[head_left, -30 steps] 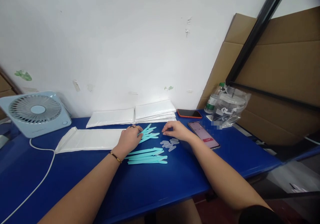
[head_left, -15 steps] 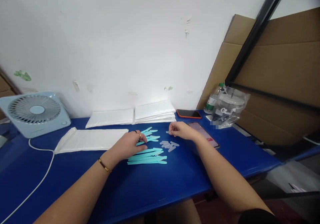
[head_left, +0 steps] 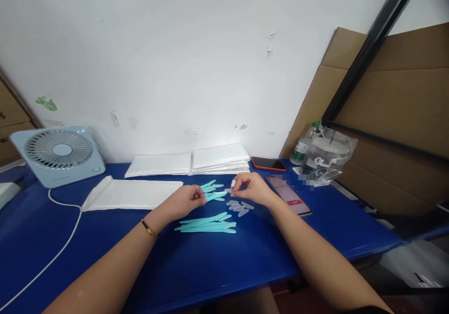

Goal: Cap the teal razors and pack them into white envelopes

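My left hand [head_left: 188,200] pinches a turquoise razor-like stick [head_left: 215,194], its blade end pointing right. Facing it, my right hand [head_left: 247,187] holds a small translucent cap [head_left: 228,190] between thumb and finger, at the stick's tip; whether the two touch is unclear. More turquoise sticks [head_left: 210,184] lie behind, partly hidden by my left hand. A second group of sticks [head_left: 203,224] lies nearer the front. Several loose translucent caps [head_left: 240,207] are below my right hand.
White padded packets [head_left: 220,157] are stacked by the wall, and one long white packet [head_left: 133,194] lies left. A blue fan [head_left: 62,155] with a cable stands at far left. Two phones [head_left: 289,197] [head_left: 268,164], a bottle [head_left: 302,148] and a bagged cup [head_left: 328,157] are right.
My left hand has lifted off the front sticks and closed on one stick. My right hand has brought a cap left to its tip. The view has shifted slightly.
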`<state>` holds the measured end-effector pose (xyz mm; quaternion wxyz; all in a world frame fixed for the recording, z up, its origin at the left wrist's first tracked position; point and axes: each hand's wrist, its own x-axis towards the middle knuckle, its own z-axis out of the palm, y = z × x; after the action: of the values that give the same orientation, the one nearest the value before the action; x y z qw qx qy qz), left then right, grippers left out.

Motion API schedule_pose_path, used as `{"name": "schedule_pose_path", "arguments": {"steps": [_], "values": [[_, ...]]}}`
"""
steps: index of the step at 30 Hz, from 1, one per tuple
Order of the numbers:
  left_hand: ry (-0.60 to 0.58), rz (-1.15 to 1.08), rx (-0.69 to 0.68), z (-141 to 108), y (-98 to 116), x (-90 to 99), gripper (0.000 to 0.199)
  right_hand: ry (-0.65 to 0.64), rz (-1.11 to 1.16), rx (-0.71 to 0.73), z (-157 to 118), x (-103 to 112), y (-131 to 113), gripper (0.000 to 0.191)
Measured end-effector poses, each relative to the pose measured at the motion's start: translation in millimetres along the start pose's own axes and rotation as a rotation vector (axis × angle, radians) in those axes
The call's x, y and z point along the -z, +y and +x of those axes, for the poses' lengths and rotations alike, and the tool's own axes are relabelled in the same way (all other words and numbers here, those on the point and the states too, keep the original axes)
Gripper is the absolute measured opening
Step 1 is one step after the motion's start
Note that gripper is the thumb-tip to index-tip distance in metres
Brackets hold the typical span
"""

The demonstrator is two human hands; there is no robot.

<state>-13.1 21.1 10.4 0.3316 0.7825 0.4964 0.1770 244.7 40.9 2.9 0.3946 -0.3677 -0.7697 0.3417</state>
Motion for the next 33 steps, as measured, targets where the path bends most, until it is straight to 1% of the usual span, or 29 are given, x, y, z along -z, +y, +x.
{"name": "schedule_pose_path", "arguments": {"steps": [5,8,11,14,17,18,20,21,22,23,24,26,28,30,33], "values": [[-0.044,-0.072,-0.002,3,-8,1.8,0.028,0.025,-0.067,0.048,0,2,-3,0.014],[-0.065,-0.085,0.010,4,-8,3.8,0.029,0.016,-0.052,0.065,0,1,-5,0.013],[-0.088,-0.112,0.004,3,-4,3.9,0.031,-0.003,-0.023,0.084,1,-6,-8,0.012],[-0.089,-0.118,-0.017,4,-1,1.1,0.030,0.006,-0.029,0.109,3,-17,-11,0.012],[-0.022,-0.052,-0.026,6,-1,-1.5,0.031,0.026,-0.078,0.109,5,-21,-10,0.010],[0.030,-0.005,-0.030,7,-2,-1.6,0.031,0.029,-0.113,0.107,6,-19,-9,0.009],[0.171,0.130,-0.042,7,-3,-0.3,0.030,0.022,-0.216,0.105,6,-11,-5,0.007],[0.231,0.198,-0.055,6,-3,0.8,0.031,0.000,-0.269,0.101,5,-6,-4,0.005],[0.258,0.252,-0.073,4,-2,2.0,0.031,-0.042,-0.311,0.089,4,-1,-3,0.005],[0.239,0.288,-0.096,2,0,3.0,0.031,-0.103,-0.338,0.068,2,4,-2,0.005],[0.178,0.308,-0.121,0,2,3.4,0.030,-0.173,-0.353,0.040,0,9,-3,0.006],[0.006,0.328,-0.166,-5,7,2.1,0.026,-0.304,-0.373,-0.009,-2,13,-4,0.010],[-0.118,0.358,-0.172,-8,10,-1.9,0.023,-0.363,-0.416,-0.040,-3,13,-5,0.012],[-0.150,0.378,-0.149,-9,12,-6.5,0.019,-0.356,-0.477,-0.048,-3,8,-4,0.013],[-0.118,0.403,-0.128,-8,12,-10.1,0.016,-0.301,-0.589,-0.018,-1,1,1,0.015]]}}
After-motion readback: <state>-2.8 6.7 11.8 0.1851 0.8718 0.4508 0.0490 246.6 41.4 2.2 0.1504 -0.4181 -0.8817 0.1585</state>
